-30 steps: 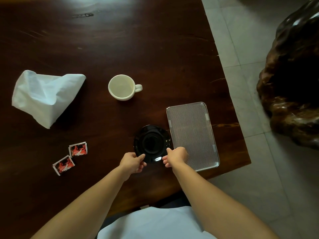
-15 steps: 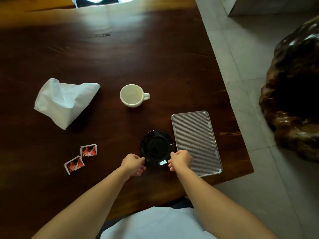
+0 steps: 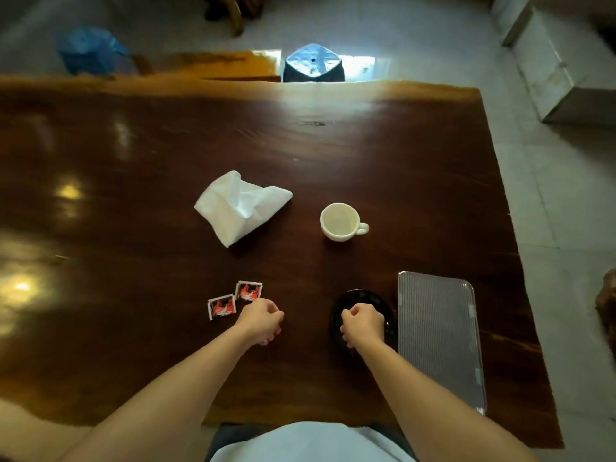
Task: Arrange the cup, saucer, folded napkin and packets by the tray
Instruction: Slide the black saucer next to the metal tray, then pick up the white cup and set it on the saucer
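Note:
A black saucer [image 3: 361, 296] lies on the dark wooden table [image 3: 133, 211], its right rim beside the ribbed grey tray [image 3: 436, 331]. My right hand [image 3: 363, 325] hovers over the saucer's middle with its fingers curled; I cannot tell whether it touches the saucer. My left hand [image 3: 261, 320] is a closed fist holding nothing, just right of two red and white packets [image 3: 248, 291] [image 3: 221, 306]. The white cup [image 3: 341, 221] stands upright and empty farther out, handle to the right. A loosely crumpled white napkin [image 3: 240, 208] lies to the left of the cup.
The table's right edge runs just past the tray, with tiled floor [image 3: 550, 211] beyond. A dark stool [image 3: 313, 66] and a blue bag [image 3: 90, 50] sit past the far edge. A pale cabinet [image 3: 560, 61] stands at the upper right.
My left hand has left the saucer's rim and moved left toward the packets. My right hand has shifted from the rim to over the saucer. My head has tilted up, showing the far edge.

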The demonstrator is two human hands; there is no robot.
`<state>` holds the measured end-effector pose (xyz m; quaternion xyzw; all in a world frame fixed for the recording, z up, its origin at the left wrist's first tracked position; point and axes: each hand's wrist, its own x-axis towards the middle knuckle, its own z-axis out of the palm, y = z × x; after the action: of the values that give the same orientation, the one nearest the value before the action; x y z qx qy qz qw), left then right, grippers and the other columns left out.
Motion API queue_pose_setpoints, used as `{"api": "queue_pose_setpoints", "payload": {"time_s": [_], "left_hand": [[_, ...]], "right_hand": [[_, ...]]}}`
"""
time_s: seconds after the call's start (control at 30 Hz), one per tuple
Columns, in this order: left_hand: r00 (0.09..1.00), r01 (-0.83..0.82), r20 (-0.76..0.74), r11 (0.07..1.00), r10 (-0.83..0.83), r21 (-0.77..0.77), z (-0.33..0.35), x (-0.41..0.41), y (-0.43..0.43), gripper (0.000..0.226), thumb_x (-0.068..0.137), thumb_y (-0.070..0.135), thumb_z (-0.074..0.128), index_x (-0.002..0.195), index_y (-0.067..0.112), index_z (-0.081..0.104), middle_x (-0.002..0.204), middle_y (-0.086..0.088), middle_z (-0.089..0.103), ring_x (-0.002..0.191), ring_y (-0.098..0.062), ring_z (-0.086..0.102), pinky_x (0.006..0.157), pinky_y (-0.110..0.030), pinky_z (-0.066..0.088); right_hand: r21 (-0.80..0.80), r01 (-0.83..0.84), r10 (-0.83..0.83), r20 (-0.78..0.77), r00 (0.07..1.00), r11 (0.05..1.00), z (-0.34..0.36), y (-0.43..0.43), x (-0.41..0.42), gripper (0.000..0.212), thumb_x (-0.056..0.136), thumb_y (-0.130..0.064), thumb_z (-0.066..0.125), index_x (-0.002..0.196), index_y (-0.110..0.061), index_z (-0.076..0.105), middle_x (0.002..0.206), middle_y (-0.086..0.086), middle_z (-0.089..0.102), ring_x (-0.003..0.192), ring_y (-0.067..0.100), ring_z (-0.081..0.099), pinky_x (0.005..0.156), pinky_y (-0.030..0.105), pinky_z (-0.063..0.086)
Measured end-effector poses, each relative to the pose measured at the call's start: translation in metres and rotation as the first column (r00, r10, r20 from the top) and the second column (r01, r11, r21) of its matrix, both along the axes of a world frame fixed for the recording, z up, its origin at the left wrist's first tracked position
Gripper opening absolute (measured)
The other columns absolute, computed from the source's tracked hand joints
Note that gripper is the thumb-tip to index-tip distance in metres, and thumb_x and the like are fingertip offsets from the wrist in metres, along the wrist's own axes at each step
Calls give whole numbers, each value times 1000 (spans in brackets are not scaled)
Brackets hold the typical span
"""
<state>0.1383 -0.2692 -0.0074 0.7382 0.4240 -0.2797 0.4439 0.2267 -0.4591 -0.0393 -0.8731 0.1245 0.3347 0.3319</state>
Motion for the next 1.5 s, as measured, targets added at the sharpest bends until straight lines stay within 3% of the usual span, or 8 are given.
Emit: {"api": "queue_pose_setpoints", "payload": {"time_s": [0.13, 0.33, 0.5, 0.77, 1.07, 1.17, 1.33, 1.5], "left_hand": [[1000, -19, 4, 998, 19, 68, 13, -14, 25, 13, 102, 24, 52, 101, 16, 62, 85, -6, 69, 63, -14, 60, 49, -22, 46], [999, -42, 26, 994, 40, 102, 26, -9, 53, 13, 102, 21, 50, 98, 17, 62, 81, -4, 67, 58, -11, 57, 47, -20, 45], [998, -25, 52, 994, 19, 111, 30, 9, 70, 16, 97, 18, 51, 95, 13, 67, 78, -4, 70, 60, -16, 60, 52, -27, 49], [991, 53, 120, 995, -63, 85, 29, 60, 76, 13, 95, 18, 55, 92, 15, 67, 80, -3, 72, 64, -17, 65, 53, -24, 52], [992, -10, 125, 999, 14, -33, 4, 123, 52, 12, 93, 14, 52, 97, 13, 63, 77, -4, 69, 55, -15, 58, 46, -24, 49], [993, -30, 113, 997, 38, -74, -9, 143, 40, 14, 92, 13, 52, 100, 12, 63, 79, -4, 69, 56, -15, 59, 45, -23, 48], [988, -120, 81, 980, 134, -157, -25, 172, 24, 12, 94, 16, 55, 104, 16, 61, 92, -6, 71, 67, -16, 68, 51, -24, 52], [945, -301, 40, 912, 324, -277, -41, 192, 10, 22, 95, 8, 57, 115, 16, 54, 99, -12, 67, 72, -21, 72, 60, -30, 62]], "right_hand": [[-32, -174, 175, 37, 984, 984, 9, 31, 2, 23, 94, -34, 58, 74, -23, 66, 76, 1, 70, 69, 18, 69, 68, 41, 63], [-17, -331, 331, 64, 941, 944, 29, 70, 16, 16, 88, -36, 56, 79, -25, 63, 82, 0, 70, 75, 19, 70, 74, 42, 61], [-67, -426, 431, 103, 896, 902, 56, 94, 36, 15, 90, -32, 56, 94, -21, 65, 95, 2, 66, 86, 20, 64, 75, 34, 54], [-104, -484, 495, 162, 854, 869, 71, 112, 87, 17, 87, -19, 56, 100, -20, 66, 103, 5, 66, 96, 26, 63, 83, 37, 55], [-152, -507, 528, 179, 830, 849, 59, 114, 169, 39, 90, -3, 52, 124, -20, 62, 125, 7, 58, 116, 30, 57, 97, 37, 50], [-212, -517, 556, 224, 800, 829, 50, 116, 197, 43, 89, 2, 52, 121, -24, 63, 122, 5, 59, 112, 29, 59, 91, 42, 53], [-257, -566, 620, 255, 742, 783, 34, 119, 240, 44, 89, 7, 50, 118, -23, 66, 111, 6, 61, 104, 29, 60, 84, 43, 55], [-257, -623, 672, 204, 712, 739, 17, 120, 265, 56, 89, 12, 48, 129, -26, 62, 126, 5, 59, 117, 26, 58, 93, 43, 54]]}}
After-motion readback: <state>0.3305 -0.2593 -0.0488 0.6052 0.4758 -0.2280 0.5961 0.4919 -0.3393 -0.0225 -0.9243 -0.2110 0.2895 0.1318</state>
